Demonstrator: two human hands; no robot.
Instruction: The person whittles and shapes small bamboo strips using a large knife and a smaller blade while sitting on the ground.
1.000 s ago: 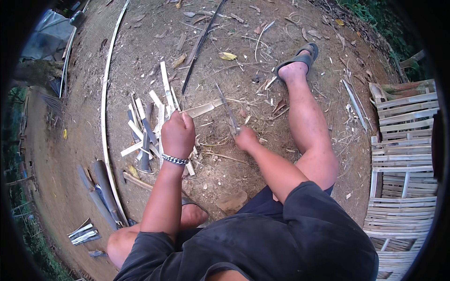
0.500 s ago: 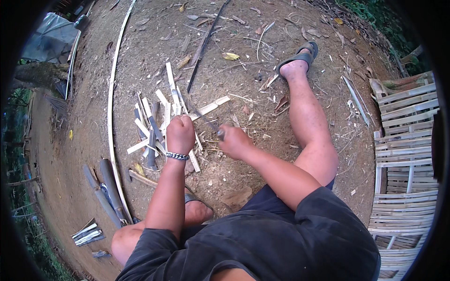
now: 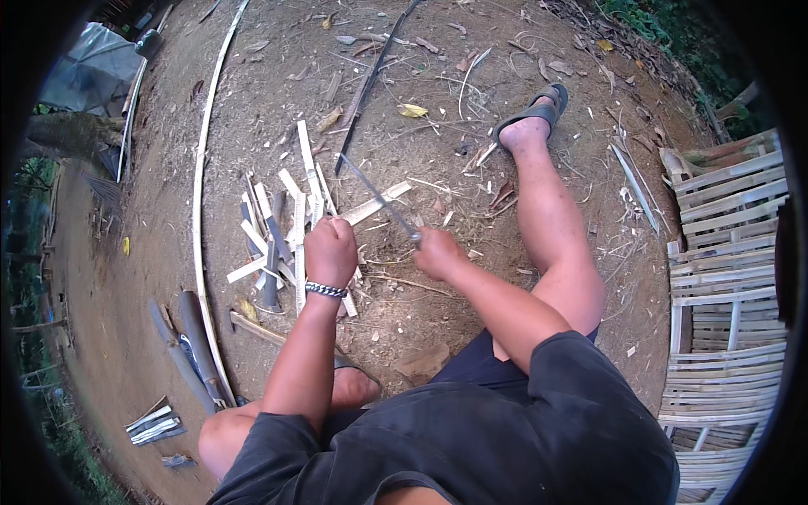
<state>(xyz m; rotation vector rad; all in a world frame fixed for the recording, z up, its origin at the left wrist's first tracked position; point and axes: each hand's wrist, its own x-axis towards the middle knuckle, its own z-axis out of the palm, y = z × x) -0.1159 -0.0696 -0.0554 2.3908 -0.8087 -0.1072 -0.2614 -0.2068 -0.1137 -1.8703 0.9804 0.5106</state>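
My left hand [image 3: 330, 251] is closed in a fist over a loose heap of split bamboo strips [image 3: 271, 220], a chain bracelet round its wrist. What the fist grips is hidden; one pale strip [image 3: 379, 203] reaches out to the right just beyond the knuckles, and I cannot tell whether it is held. In my right hand [image 3: 440, 254] is a knife [image 3: 374, 192], gripped by its handle. Its long thin blade slants up and left, the tip above the strips near a dark, narrow stick [image 3: 364, 99].
Left of the heap runs a long bamboo pole [image 3: 199, 177]. Dark bamboo pieces [image 3: 198, 341] and a small bundle of strips [image 3: 156, 425] lie at lower left. A slatted bamboo frame [image 3: 728, 286] stands on the right. My outstretched leg [image 3: 543, 194] borders the work area.
My right hand has drawn away from the left, to the right, with the knife; its blurred blade now shows sharply. My left fist has shifted slightly down, still closed.
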